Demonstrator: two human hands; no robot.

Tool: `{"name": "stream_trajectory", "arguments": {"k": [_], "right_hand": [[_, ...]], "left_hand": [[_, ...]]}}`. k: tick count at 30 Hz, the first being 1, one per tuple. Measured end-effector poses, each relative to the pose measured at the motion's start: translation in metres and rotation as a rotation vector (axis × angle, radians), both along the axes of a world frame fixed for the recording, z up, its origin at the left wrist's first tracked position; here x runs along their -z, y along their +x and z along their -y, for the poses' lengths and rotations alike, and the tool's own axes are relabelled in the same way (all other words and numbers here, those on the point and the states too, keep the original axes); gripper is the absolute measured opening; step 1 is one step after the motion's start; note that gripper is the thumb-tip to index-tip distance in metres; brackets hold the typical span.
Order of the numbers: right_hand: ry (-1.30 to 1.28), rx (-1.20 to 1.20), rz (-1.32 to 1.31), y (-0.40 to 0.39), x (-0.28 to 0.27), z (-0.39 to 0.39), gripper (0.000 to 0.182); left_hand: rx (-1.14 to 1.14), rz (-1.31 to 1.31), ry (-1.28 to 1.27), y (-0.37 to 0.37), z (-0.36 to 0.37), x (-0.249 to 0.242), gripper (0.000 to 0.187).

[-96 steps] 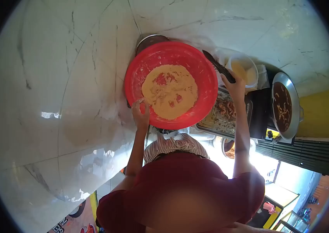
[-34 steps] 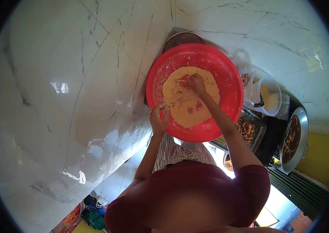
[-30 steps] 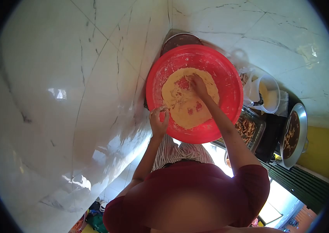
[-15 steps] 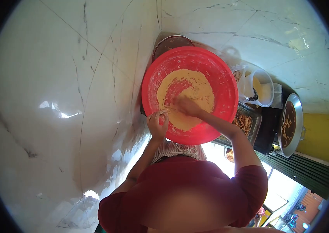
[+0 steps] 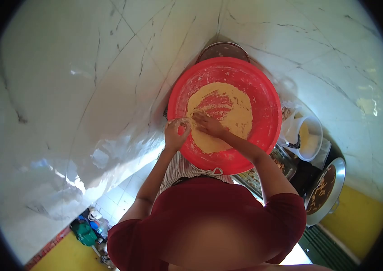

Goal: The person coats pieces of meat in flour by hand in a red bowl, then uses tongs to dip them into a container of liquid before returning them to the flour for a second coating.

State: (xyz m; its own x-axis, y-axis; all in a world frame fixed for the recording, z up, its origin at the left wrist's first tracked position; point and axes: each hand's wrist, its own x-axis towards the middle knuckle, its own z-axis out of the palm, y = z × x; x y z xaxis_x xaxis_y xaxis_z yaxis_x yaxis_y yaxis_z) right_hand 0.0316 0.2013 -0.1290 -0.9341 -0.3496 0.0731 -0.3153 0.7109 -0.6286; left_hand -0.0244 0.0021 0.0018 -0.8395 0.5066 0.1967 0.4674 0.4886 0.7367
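Note:
A wide red plastic basin holds a layer of pale yellow flour-like powder, with bare streaks of red showing through. My left hand is closed on the basin's near-left rim, thumb and fingers bent over the edge, with powder on the fingertips. Inside the basin, my right hand lies on the powder near the left side, fingers stretched out and pointing toward the left rim. It holds nothing that I can see.
Tiled walls meet behind the basin, where a brown round lid or pan leans. To the right are a white bucket, a glass tray of browned pieces and a wide metal pan of dark oil with pieces frying.
My right hand has swept left through the powder toward the rim, leaving streaks behind it. My left hand stays at the rim. The view has turned.

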Motion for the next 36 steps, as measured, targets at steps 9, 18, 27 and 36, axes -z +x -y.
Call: {"name": "stream_trajectory", "arguments": {"k": [9,18,27,36], "right_hand": [[-0.525,0.224,0.329,-0.012,-0.016,-0.02,0.03],[0.056,-0.061,-0.111,-0.017,-0.02,-0.005,0.041],[-0.386,-0.057,0.257,-0.018,-0.017,-0.022,0.037],[0.075,-0.035,-0.132,-0.007,-0.04,-0.027,0.046]], "left_hand": [[-0.062,0.06,-0.045,0.003,-0.004,-0.008,0.02],[-0.09,0.031,-0.084,0.004,-0.002,-0.001,0.025],[-0.133,0.079,-0.051,0.005,-0.003,-0.004,0.025],[-0.113,0.053,-0.055,0.004,-0.001,0.001,0.024]]}}
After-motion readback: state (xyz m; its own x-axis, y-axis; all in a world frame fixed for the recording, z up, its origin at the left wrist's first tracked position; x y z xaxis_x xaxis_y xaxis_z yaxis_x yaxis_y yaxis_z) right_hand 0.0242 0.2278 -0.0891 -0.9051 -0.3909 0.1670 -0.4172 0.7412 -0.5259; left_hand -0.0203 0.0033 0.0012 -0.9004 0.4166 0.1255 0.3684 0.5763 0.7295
